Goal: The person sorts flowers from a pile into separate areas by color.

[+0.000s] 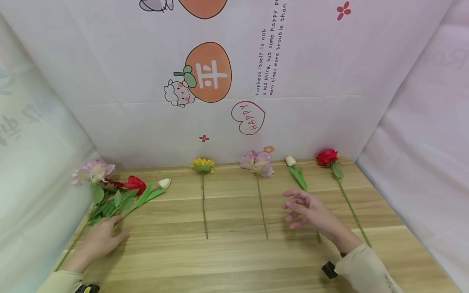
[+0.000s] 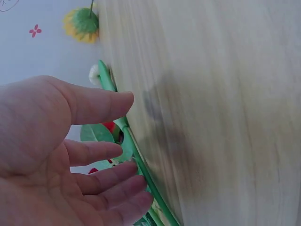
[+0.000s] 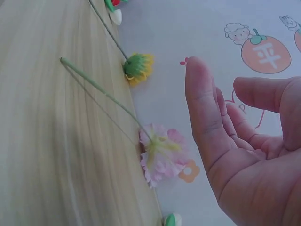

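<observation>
My left hand (image 1: 100, 240) is at the lower end of a bunch of flowers on the left, its fingertips by the green stems (image 2: 148, 179) and its thumb spread apart. Whether the fingertips touch the stems I cannot tell. The bunch has a pink flower (image 1: 96, 171), a red rose (image 1: 135, 184) and a white tulip (image 1: 165, 183). Over the stem of another white tulip (image 1: 290, 161) hovers my right hand (image 1: 311, 211), fingers loosely bent and holding nothing. Left of it lies a pink-purple flower (image 1: 257, 163); in the right wrist view this flower (image 3: 162, 155) shows its whole stem.
A yellow sunflower (image 1: 202, 165) lies left of the pink-purple flower, and a red rose (image 1: 327, 157) lies at the right. All rest on the wooden table (image 1: 234, 264), heads toward the back. A printed white cloth (image 1: 311, 61) rises behind, with white cloth at both sides.
</observation>
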A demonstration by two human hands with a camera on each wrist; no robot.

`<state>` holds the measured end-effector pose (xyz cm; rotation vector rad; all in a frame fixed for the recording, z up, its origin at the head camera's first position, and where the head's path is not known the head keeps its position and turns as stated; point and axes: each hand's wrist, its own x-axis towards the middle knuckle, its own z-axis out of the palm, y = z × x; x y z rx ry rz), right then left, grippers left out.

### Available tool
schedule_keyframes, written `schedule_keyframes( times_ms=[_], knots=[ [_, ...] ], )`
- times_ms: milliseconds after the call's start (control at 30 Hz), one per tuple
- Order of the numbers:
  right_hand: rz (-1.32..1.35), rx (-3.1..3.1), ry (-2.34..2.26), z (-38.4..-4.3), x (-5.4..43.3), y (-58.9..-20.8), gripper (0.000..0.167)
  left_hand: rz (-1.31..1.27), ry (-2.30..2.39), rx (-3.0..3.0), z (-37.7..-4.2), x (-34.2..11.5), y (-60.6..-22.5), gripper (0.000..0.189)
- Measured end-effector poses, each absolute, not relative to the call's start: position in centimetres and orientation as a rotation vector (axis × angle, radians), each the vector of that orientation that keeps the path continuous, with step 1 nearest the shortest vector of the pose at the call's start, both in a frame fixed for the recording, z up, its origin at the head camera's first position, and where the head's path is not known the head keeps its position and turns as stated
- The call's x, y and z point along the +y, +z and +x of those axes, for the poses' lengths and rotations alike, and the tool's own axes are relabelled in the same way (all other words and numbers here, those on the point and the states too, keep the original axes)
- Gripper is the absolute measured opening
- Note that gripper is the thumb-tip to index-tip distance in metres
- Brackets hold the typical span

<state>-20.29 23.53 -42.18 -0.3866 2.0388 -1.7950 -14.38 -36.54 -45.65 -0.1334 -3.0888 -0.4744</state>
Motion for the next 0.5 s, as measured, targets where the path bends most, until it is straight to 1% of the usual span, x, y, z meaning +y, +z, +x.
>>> schedule_keyframes(
  times_ms=[367, 500],
  knots=[
    [-0.382, 2.025, -1.793, -20.3, 24.4, -42.4, 0.043, -0.102, -0.505, -3.266, -15.9, -37.7, -44.8, 0.074],
    [-0.397, 2.022, -1.785, -20.4, 24.4, -42.5, 0.044, -0.11, -0.52, -3.298, -16.3, -37.8, -44.5, 0.075]
  ],
)
